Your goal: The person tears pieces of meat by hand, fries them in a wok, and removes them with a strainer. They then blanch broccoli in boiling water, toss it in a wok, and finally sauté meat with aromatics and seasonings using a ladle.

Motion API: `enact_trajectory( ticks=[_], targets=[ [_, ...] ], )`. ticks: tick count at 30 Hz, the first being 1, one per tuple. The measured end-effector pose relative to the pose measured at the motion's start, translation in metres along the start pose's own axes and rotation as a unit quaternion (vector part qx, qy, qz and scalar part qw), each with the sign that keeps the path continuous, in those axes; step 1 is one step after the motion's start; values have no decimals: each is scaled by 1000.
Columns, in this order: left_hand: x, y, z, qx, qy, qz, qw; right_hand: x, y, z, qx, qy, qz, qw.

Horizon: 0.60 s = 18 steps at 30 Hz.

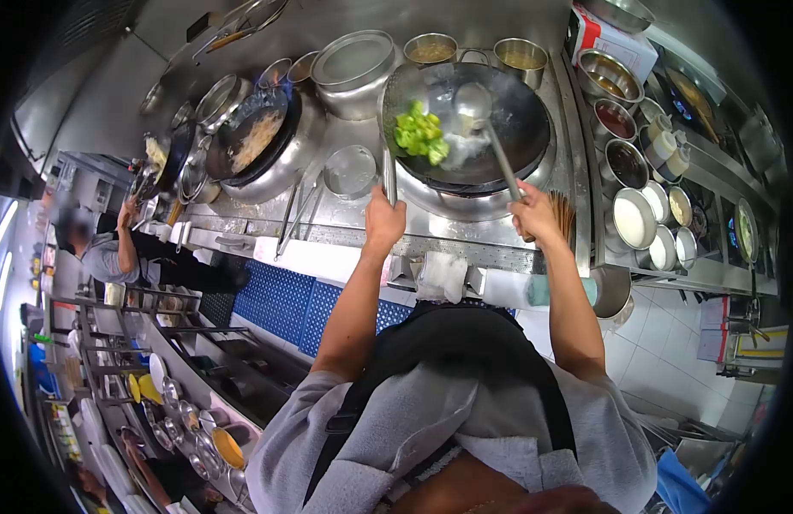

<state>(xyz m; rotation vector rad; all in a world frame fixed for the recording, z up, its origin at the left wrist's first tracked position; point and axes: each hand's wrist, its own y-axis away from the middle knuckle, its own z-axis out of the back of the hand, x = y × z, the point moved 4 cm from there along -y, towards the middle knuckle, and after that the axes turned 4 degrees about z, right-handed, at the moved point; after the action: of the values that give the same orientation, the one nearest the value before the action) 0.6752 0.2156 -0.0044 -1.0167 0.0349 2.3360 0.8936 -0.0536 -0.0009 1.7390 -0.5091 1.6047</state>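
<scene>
My left hand is closed around the metal handle of a strainer, whose round basket is tilted over the left side of a large black wok. Bright green vegetable pieces show at the strainer, above the wok's left part. My right hand grips the long handle of a ladle, its bowl inside the wok. Whitish steam or liquid lies below the ladle's bowl; which of the two I cannot tell.
A second wok with pale food stands to the left. Beyond it a co-worker stands at the stove. Sauce containers line the right counter. Bamboo sticks are beside my right hand. An empty metal bowl sits left of the strainer handle.
</scene>
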Motion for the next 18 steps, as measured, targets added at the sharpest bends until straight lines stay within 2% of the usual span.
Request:
enact_trajectory(
  ticks=[1, 2, 6, 8, 9, 10, 11, 15, 17, 18],
  targets=[
    [-5, -2, 1, -54, -39, -66, 996, 0, -1, -3, 13, -16, -3, 1000],
    [-5, -5, 3, -86, -39, -90, 991, -2, 4, -6, 39, -67, -7, 997],
    [40, -20, 20, -80, 119, 25, 989, 4, 32, 28, 52, -37, -19, 998],
    [27, -8, 62, -25, 162, 151, 975, 17, 33, 29, 6, 32, 6, 999],
    [26, -1, 79, 5, 182, 212, 960, 26, 35, 32, -19, 67, 18, 997],
    [50, -1, 79, 33, 232, 229, 945, 44, 34, 25, -10, 147, 36, 988],
    [79, -3, 76, 60, 281, 245, 926, 47, 22, 18, -17, 156, 25, 987],
    [159, 1, 61, 182, 470, 368, 781, 38, 0, -25, -30, 142, 3, 989],
    [173, -3, 59, 214, 489, 389, 751, 33, 11, -38, -12, 146, -9, 989],
    [180, -5, 57, 222, 492, 395, 743, 24, 16, -35, 0, 199, 41, 979]
  ],
)
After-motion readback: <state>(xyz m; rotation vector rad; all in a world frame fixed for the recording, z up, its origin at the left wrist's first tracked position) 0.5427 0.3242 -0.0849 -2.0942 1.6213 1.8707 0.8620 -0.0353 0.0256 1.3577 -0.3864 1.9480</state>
